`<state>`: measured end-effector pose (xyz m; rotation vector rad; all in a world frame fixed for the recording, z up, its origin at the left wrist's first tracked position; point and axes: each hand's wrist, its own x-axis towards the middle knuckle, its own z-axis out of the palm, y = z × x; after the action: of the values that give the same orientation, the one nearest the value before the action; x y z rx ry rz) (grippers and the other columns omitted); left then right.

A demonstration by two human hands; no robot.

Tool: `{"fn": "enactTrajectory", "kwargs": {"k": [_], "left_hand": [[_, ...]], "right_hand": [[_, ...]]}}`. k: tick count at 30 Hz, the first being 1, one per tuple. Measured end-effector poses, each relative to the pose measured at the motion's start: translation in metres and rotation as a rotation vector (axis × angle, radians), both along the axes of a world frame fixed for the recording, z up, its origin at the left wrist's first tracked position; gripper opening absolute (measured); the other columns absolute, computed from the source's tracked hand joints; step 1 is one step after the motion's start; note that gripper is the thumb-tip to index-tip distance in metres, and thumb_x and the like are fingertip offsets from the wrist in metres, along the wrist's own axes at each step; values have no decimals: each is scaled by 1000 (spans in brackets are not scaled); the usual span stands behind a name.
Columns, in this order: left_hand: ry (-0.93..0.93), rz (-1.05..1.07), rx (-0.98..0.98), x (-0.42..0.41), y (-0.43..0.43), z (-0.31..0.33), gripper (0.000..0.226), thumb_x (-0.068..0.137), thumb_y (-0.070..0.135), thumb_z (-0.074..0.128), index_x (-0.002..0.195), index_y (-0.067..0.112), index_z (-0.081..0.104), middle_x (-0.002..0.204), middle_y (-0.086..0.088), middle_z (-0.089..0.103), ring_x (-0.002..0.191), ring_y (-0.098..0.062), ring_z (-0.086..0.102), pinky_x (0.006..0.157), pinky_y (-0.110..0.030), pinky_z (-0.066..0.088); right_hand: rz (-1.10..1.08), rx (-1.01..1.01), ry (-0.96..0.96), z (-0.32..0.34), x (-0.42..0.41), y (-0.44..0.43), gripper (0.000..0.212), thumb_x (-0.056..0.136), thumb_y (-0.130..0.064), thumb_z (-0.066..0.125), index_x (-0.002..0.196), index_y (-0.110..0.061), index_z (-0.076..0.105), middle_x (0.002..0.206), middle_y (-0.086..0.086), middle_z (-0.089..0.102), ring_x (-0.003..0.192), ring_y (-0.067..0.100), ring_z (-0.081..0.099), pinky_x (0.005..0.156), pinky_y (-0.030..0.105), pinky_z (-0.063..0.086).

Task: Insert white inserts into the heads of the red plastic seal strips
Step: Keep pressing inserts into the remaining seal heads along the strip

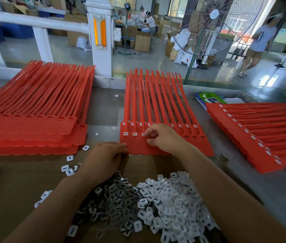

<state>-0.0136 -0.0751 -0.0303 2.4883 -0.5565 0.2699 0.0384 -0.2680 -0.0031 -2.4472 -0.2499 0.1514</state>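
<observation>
Pinches a white insert [144,135] with the right hand [163,139] over the third near-row head of the middle red seal strips [156,102], rests the curled left hand [103,158] at their near-left corner, grip unclear, with empty heads [194,137] running rightward.

The grey worktop [103,106] has a brown cardboard sheet [24,181] lying on its near part. A big pile of white inserts [170,204] sits on the cardboard. Three lots of red seal strips lie on the worktop: a tall left stack [33,130], a middle stack [196,146] with its near edge on the cardboard, and a right stack [261,137] turned sideways. A loose insert [96,134] lies on the bare grey part. A green and blue packet [210,99] peeks out behind the right stack.
</observation>
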Motion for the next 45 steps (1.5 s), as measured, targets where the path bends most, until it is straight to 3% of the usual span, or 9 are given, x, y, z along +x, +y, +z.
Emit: {"fn": "enactTrajectory", "kwargs": {"k": [5,11,14,19,25,31,36,45], "left_hand": [[-2,11,-1,1,-1,-1,34,82,-2,51,105,13,69,123,0,60,117,-12,53,95,-11,27],[-8,26,2,1,-2,-2,34,82,-1,50,106,14,68,122,2,60,116,-12,53,95,-11,26],[-2,29,1,1,-1,-3,34,82,-2,50,106,14,68,122,2,60,116,-12,53,94,-9,25],[-13,23,18,1,0,-5,34,82,-1,50,107,15,68,123,3,60,117,-12,52,94,-10,25],[-8,18,22,1,1,-5,35,82,-1,49,108,15,67,124,3,58,118,-11,51,93,-8,23],[-2,10,17,1,2,-5,36,83,-1,49,110,15,66,126,3,57,119,-10,50,95,-8,22],[4,18,8,1,2,-6,36,83,-2,48,109,15,67,126,3,57,119,-10,50,92,-6,22],[2,12,15,0,4,-6,36,84,-1,48,110,16,66,126,4,57,119,-9,50,94,-10,25]], "right_hand": [[46,39,-20,12,-27,-16,15,84,-16,64,85,-30,60,92,-14,60,89,2,56,73,13,42],[114,-122,12,25,-63,-41,11,81,-21,67,77,-30,64,75,-15,63,70,-10,57,63,5,44],[141,-223,27,25,-73,-48,2,81,-23,68,83,-24,68,75,-19,61,68,-10,54,65,4,43],[134,-290,37,18,-77,-47,6,79,-26,70,84,-25,70,70,-24,55,65,-12,51,59,3,40],[111,-322,46,11,-77,-45,9,78,-26,71,75,-28,63,71,-22,53,68,-8,50,58,5,36],[57,-186,23,12,-81,-43,15,84,-22,64,73,-26,54,72,-12,59,63,0,54,55,8,42],[-30,0,-18,17,-82,-39,13,89,-16,57,77,-19,50,77,1,66,69,11,64,64,23,52],[14,-60,-40,16,-82,-36,16,80,-19,67,71,-25,56,76,-9,62,70,-3,56,61,6,43]]}}
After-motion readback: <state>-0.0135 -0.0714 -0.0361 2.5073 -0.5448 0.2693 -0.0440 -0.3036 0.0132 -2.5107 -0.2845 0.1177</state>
